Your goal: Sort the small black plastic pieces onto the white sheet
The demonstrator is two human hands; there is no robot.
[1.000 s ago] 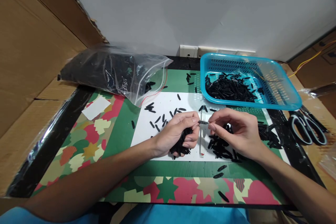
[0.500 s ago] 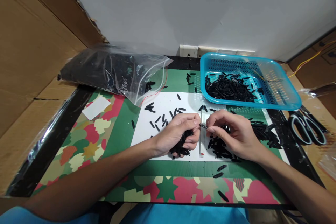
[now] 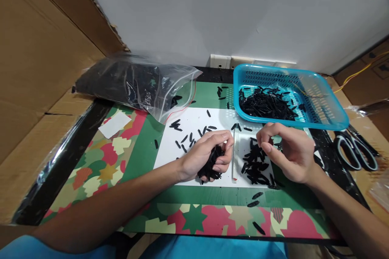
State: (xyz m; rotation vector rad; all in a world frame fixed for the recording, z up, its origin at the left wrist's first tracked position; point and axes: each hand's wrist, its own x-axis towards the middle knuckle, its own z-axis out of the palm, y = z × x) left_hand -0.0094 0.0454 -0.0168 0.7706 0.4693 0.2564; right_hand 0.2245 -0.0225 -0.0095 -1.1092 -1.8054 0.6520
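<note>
My left hand (image 3: pixel 206 156) rests on a white sheet (image 3: pixel 170 158) and is closed around a bunch of small black pieces (image 3: pixel 211 164). My right hand (image 3: pixel 287 151) hovers to its right, fingers curled with the tips pinched together. Whether a piece sits between them is too small to tell. Under and beside it lies a loose pile of black pieces (image 3: pixel 255 166). A thin clear strip (image 3: pixel 234 160) lies on the sheet between the two hands. Single black pieces (image 3: pixel 188 137) are scattered above my left hand.
A blue plastic basket (image 3: pixel 334 118) holding black pieces (image 3: pixel 267 103) stands at the back right. A clear bag (image 3: pixel 136 85) of black pieces lies at the back left. Scissors (image 3: pixel 355 151) lie at the right edge. Cardboard (image 3: pixel 36 48) walls the left side.
My right hand has drawn away to the right from my left hand, where both pinched one black piece before. The left hand stays put with its bunch.
</note>
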